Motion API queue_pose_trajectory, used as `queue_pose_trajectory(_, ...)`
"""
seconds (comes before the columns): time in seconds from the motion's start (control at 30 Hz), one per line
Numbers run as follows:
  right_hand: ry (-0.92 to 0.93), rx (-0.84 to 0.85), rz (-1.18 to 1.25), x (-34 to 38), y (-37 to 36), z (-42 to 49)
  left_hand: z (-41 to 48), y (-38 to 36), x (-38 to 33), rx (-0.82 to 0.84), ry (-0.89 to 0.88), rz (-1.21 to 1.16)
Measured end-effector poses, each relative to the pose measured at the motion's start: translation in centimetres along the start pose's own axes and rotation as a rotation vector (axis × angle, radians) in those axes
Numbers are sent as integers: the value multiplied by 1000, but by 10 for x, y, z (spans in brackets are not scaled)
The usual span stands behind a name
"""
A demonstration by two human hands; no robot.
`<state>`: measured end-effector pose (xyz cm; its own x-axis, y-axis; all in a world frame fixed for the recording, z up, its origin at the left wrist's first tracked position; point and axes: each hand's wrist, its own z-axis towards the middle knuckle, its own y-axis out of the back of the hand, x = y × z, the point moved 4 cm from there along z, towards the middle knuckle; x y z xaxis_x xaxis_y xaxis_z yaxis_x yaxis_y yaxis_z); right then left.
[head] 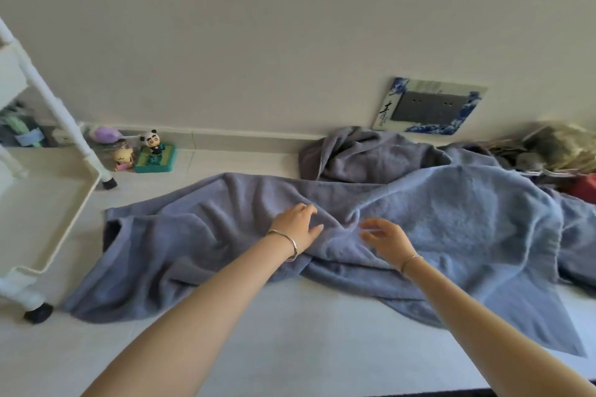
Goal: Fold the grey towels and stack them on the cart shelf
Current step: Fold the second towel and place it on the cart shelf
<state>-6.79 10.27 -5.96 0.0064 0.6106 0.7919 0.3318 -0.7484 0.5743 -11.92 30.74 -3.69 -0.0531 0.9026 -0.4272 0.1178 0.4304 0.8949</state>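
Fingers of the left hand [298, 226] lay loosely spread, flat on the grey towel [451, 229]; those of the right hand [387, 240] were straight and apart, blurred, at its surface; the towel sprawled rumpled, unfolded, bluish-grey, across the frame's centre; the cart shelf [48, 209] stood at left.

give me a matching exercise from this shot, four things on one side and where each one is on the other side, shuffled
Things
1. spread grey towel
2. crumpled grey towel
3. panda figurine
4. cart shelf

Places
a. bunched by the wall, below the socket plate
b. at the left edge, above a black wheel
c. beneath the left hand and right hand
d. on a green base near the skirting

Pairs: 1-c, 2-a, 3-d, 4-b
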Motion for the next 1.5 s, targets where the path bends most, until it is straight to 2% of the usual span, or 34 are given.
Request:
queue_pose_trajectory(0.17, -99, -212, -2, -66, 102, -19, 34, -38, -88, 92, -150, -14)
queue_pose_trajectory(0.33, -216, -396, 26, -130, 188, -43, 57, -79, -164, 161, -218, 19)
queue_pose_trajectory(0.6, -415, -496, 45, -234, 267, -55, 79, -161, -235, 270, -243, 148)
queue_pose_trajectory(0.8, -370, -583, 135, -266, 300, -24, 87, -197, -246, 182, -216, 280)
queue_pose_trajectory(0.93, -351, -605, 75, -274, 308, -7, 92, -198, -249, -35, -189, 208)
queue_pose_trajectory(1.03, -234, -679, 138, -261, 323, -14, 102, -184, -255, -214, -212, 131)
queue_pose_trajectory(1.07, -203, -697, 84, -259, 333, -16, 106, -180, -259, -244, -213, 127)
queue_pose_trajectory(1.13, -173, -716, -81, -256, 359, -20, 116, -173, -270, -237, -196, 110)
queue_pose_trajectory(1.27, -217, -758, -205, -274, 412, -22, 133, -170, -291, -171, -145, 120)
queue_pose_trajectory(1.43, -332, -577, -245, -298, 422, -15, 145, -179, -303, -50, -105, 175)
queue_pose_trajectory(1.5, -318, -585, -207, -295, 418, -8, 147, -177, -304, -53, -95, 193)
